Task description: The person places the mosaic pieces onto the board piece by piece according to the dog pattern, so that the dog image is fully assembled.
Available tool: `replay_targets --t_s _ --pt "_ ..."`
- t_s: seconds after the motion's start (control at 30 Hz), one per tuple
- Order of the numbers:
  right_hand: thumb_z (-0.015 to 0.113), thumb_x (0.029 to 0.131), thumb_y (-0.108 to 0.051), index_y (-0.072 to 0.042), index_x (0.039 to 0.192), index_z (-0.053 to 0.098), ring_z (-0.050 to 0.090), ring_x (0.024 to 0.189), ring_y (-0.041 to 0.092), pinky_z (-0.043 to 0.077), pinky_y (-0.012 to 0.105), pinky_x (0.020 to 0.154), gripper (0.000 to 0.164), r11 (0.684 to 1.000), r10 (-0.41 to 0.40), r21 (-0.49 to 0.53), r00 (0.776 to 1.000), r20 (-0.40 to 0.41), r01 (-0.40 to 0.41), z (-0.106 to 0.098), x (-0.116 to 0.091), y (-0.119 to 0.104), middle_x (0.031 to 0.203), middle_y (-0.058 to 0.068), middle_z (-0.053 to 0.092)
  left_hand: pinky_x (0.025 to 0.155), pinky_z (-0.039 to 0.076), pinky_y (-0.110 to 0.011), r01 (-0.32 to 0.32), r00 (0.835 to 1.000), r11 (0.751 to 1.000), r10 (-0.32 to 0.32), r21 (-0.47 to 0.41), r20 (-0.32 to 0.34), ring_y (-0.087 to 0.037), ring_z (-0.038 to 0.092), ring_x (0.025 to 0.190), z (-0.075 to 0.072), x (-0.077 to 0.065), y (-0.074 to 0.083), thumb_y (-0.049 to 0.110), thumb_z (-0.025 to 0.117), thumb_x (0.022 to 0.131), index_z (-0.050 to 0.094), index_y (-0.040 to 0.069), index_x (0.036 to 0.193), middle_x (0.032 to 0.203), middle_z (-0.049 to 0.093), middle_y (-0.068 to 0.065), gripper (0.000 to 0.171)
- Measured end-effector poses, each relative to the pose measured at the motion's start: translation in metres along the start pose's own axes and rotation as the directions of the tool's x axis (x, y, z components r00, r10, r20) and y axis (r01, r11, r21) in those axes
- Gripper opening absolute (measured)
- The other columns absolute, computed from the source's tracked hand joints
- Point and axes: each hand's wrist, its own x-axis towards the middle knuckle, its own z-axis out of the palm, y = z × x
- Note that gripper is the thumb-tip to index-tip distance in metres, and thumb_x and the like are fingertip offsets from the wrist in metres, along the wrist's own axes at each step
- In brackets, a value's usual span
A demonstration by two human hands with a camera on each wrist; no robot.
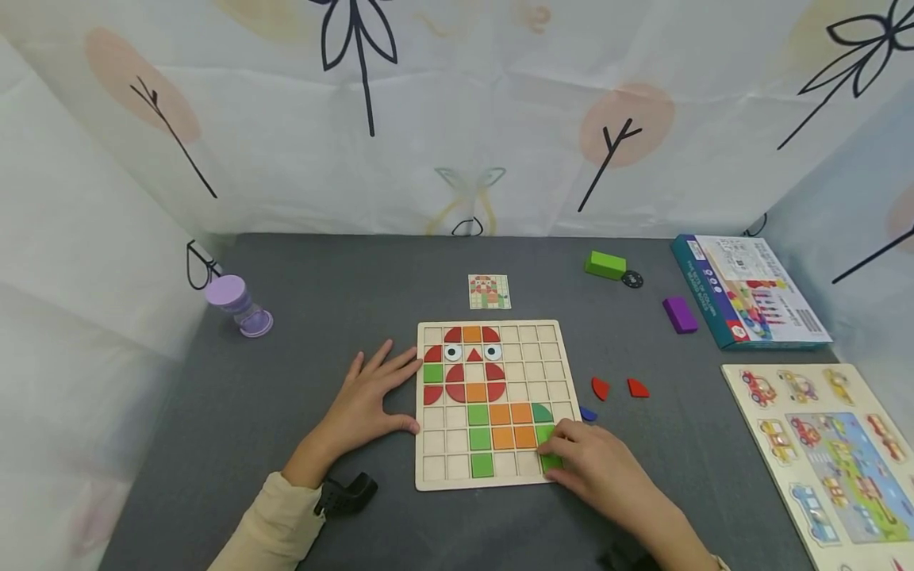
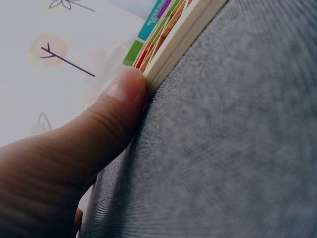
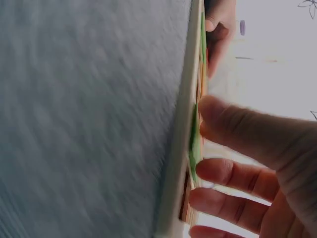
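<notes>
A wooden grid board (image 1: 444, 466) lies on the grey table, partly filled with red, orange and green tiles and two eye tiles. My left hand (image 1: 367, 400) rests at its left edge, fingers spread. In the left wrist view the thumb (image 2: 126, 89) touches the board's side (image 2: 173, 47). At the lower right of the grid, my right hand (image 1: 596, 468) pinches a green square tile (image 1: 551, 462) between thumb and index finger. The right wrist view shows this green tile (image 3: 194, 144) low against the board, its other fingers loosely bent. Part of the tile is hidden by the fingers.
Two red pieces (image 1: 638, 388) and a blue piece (image 1: 588, 414) lie right of the board. A pattern card (image 1: 489, 292) is behind it. Farther right are a green block (image 1: 605, 265), purple block (image 1: 680, 315), box (image 1: 760, 289) and picture puzzle (image 1: 778, 496). A purple hourglass (image 1: 239, 305) stands left.
</notes>
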Motion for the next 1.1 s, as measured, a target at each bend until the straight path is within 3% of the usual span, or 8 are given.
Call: replay_targets --t_s 0.1,0.2,0.37,0.47,0.53,0.67,0.87,1.1 --pt "0.077 0.066 -0.027 -0.023 0.090 0.067 0.047 0.071 -0.001 0.045 0.021 0.061 0.027 0.999 0.028 -0.015 0.999 -0.027 -0.028 -0.010 0.001 0.009 0.084 -0.013 0.054 0.103 0.000 -0.057 0.002 1.000 1.000 -0.002 -0.002 0.003 -0.028 0.011 0.136 -0.001 0.000 0.001 0.060 0.069 0.056 0.037 0.020 0.137 0.144 0.030 0.004 0.095" --pt "0.077 0.067 -0.023 -0.017 0.094 0.067 0.052 0.071 0.005 0.046 0.027 0.059 0.030 0.988 0.138 -0.061 0.988 -0.071 -0.142 -0.026 0.002 0.027 0.087 -0.007 0.057 0.103 0.000 -0.057 0.002 1.000 1.000 -0.002 -0.001 0.000 -0.028 0.011 0.136 -0.001 0.001 0.000 0.059 0.069 0.056 0.037 0.020 0.137 0.144 0.030 0.004 0.095" --pt "0.075 0.070 -0.018 -0.009 0.104 0.064 0.055 0.072 0.018 0.047 0.037 0.058 0.037 0.906 0.394 -0.136 0.916 -0.070 -0.400 -0.044 -0.001 0.067 0.091 0.007 0.058 0.103 0.001 -0.057 0.001 1.000 1.000 -0.001 0.008 -0.005 -0.028 0.012 0.136 0.000 0.000 -0.002 0.061 0.068 0.056 0.037 0.021 0.137 0.143 0.030 0.004 0.095" --pt "0.074 0.071 -0.018 -0.007 0.106 0.062 0.055 0.075 0.022 0.048 0.040 0.059 0.038 0.870 0.474 -0.144 0.880 -0.021 -0.472 -0.046 -0.005 0.085 0.094 0.011 0.057 0.102 0.002 -0.058 -0.001 1.000 1.000 0.001 0.018 0.003 -0.029 0.012 0.135 0.002 0.000 -0.003 0.063 0.066 0.056 0.037 0.022 0.137 0.143 0.030 0.004 0.096" --pt "0.073 0.072 -0.020 -0.007 0.106 0.063 0.055 0.074 0.021 0.047 0.040 0.059 0.037 0.863 0.491 -0.146 0.871 0.017 -0.484 -0.044 -0.007 0.093 0.093 0.011 0.057 0.102 0.003 -0.058 0.000 1.000 1.000 0.000 0.015 0.004 -0.029 0.012 0.135 0.003 -0.001 -0.002 0.063 0.066 0.055 0.037 0.022 0.137 0.143 0.030 0.004 0.096" --pt "0.071 0.075 -0.019 -0.007 0.100 0.064 0.051 0.069 0.018 0.046 0.038 0.057 0.028 0.866 0.491 -0.135 0.869 0.054 -0.481 -0.041 -0.006 0.101 0.088 0.008 0.057 0.103 0.002 -0.058 0.002 1.000 1.000 -0.002 0.007 0.002 -0.028 0.012 0.136 0.003 -0.002 -0.001 0.063 0.067 0.055 0.037 0.022 0.137 0.143 0.030 0.005 0.096" --pt "0.070 0.076 -0.018 -0.007 0.095 0.065 0.049 0.067 0.016 0.044 0.035 0.056 0.022 0.880 0.464 -0.129 0.885 0.033 -0.457 -0.042 0.002 0.096 0.087 0.007 0.057 0.103 0.001 -0.057 -0.003 1.000 1.000 0.003 0.005 0.005 -0.027 0.011 0.136 0.004 -0.001 0.000 0.063 0.066 0.056 0.037 0.022 0.137 0.144 0.029 0.005 0.096" --pt "0.070 0.076 -0.023 -0.011 0.096 0.066 0.046 0.064 0.012 0.038 0.025 0.050 0.024 0.929 0.366 -0.055 0.930 -0.022 -0.366 -0.040 0.047 0.069 0.082 0.001 0.056 0.103 0.002 -0.057 -0.007 1.000 1.000 0.007 0.009 -0.011 -0.027 0.012 0.136 0.002 -0.001 0.000 0.062 0.067 0.056 0.037 0.022 0.137 0.143 0.030 0.005 0.095"
